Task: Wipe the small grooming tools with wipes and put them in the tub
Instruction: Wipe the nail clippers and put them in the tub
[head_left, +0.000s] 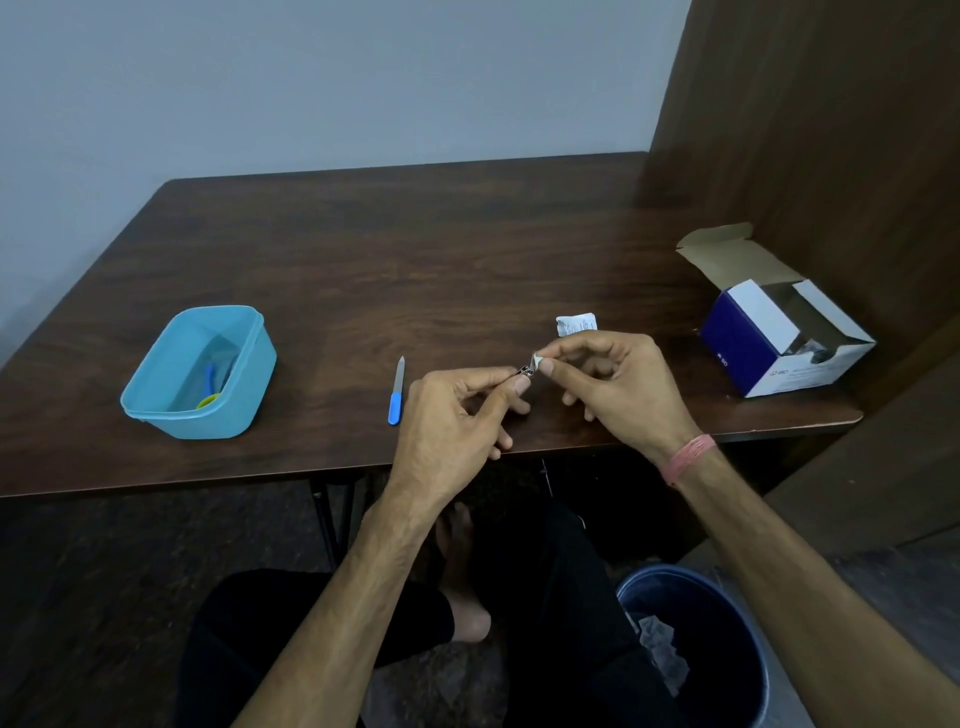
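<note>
My left hand (457, 415) pinches a small metal grooming tool (524, 370) between thumb and forefinger above the table's front edge. My right hand (618, 384) pinches a small white wipe (536, 360) against the tool's tip. A nail file with a blue handle (397, 391) lies on the table just left of my left hand. The light blue tub (156, 400) stands at the left, holding a blue and a yellow-green tool (209, 387).
A torn white wipe packet (575, 324) lies behind my right hand. An open blue and white box (779, 338) stands at the right by a wooden partition (831, 130). A dark blue bin (727, 649) with crumpled wipes sits on the floor under my right arm.
</note>
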